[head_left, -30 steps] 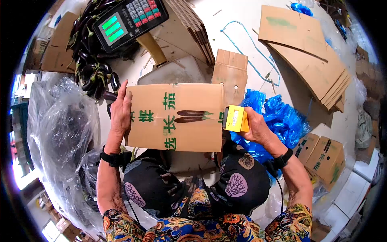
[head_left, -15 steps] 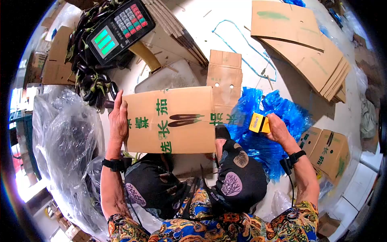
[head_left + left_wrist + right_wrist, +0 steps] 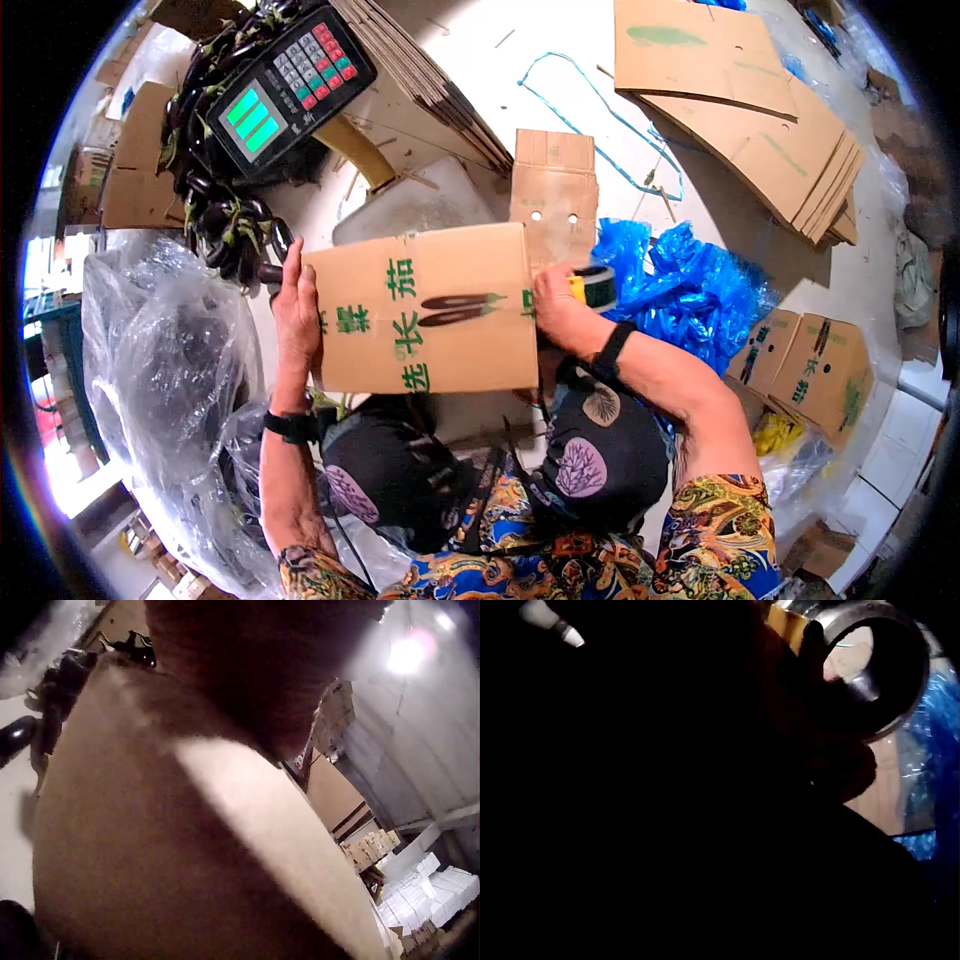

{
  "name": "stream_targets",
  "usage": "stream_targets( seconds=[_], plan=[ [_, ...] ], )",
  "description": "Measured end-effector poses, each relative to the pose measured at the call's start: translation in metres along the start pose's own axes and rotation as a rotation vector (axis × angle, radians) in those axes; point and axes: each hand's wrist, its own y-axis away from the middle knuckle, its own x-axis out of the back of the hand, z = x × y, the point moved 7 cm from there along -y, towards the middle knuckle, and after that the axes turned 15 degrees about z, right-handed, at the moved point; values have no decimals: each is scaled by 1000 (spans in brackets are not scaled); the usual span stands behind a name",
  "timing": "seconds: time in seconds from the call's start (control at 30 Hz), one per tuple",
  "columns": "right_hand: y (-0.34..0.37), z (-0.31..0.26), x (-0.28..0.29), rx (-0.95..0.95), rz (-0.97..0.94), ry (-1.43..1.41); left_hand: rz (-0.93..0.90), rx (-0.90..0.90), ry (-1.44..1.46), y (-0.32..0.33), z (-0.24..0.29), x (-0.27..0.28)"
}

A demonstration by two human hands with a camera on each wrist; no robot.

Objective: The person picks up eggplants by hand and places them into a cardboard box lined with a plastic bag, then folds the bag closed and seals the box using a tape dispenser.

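Note:
A brown carton [image 3: 465, 345] with green lettering and two printed eggplants lies across the person's lap. My left hand [image 3: 296, 318] presses along its left end with fingers straight; in the left wrist view the carton's side [image 3: 150, 825] fills much of the picture below the dark hand. At the carton's right end my right hand [image 3: 562, 312] grips a yellow tape dispenser [image 3: 578, 290], its fingers right at the carton's edge. The tape roll [image 3: 919, 667] shows as a ring in the right wrist view, where most of the hand is lost in darkness.
A scale display [image 3: 290, 90] stands at the back left beside a heap of eggplants [image 3: 235, 225]. Flattened cartons [image 3: 740, 130] are stacked at the back right. Blue plastic [image 3: 690, 290] lies right of the carton, clear plastic sheeting [image 3: 165, 350] at left.
My right hand swung out rightward over the blue plastic with the tape dispenser, then came back and turned in against the carton's right end. My left hand stays at the left end.

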Motion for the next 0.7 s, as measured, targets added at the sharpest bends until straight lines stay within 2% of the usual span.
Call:
stream_targets(
  seconds=[0.03, 0.07, 0.1, 0.13, 0.2, 0.27, 0.3, 0.33, 0.4, 0.47, 0.53, 0.57, 0.6, 0.67, 0.7],
  plan=[
    [-3, -7, -18, -80, -30, -133, 0, 3, 13, -4, -1, 0],
    [11, 8, -15, -145, 90, -153, -7, 19, 29, -1, -2, -1],
    [17, 29, -70, -588, -359, -792, -27, 55, 84, 1, -1, -3],
    [34, 48, -74, -644, -501, -897, -50, 87, 140, 0, 2, -4],
    [57, 90, -72, -1043, -398, -1082, -92, 158, 212, 0, -3, -8],
    [64, 88, -124, -1322, -55, -1429, -77, 150, 212, -2, -2, -9],
    [56, 75, -143, -1459, -133, -1911, -80, 155, 223, -4, -2, -9],
    [49, 67, -151, -1629, 5, -2145, -81, 163, 233, -5, -3, -9],
    [35, 62, -167, -1659, 135, -2273, -91, 186, 247, -4, -7, -8],
    [24, 56, -178, -1576, 174, -2210, -110, 221, 263, 0, -10, -10],
    [35, 64, -170, -1709, 136, -1491, -110, 294, 343, 2, -12, -13],
    [34, 64, -165, -1720, 65, -1265, -106, 348, 415, 5, -8, -13],
    [30, 71, -141, -1788, 328, -1330, -100, 401, 488, 8, -7, -15],
    [18, 78, -85, -1757, 614, -1667, -167, 598, 731, 16, -43, -27],
    [6, 74, -54, -1741, 604, -1909, -191, 671, 823, 20, -56, -31]
  ],
)
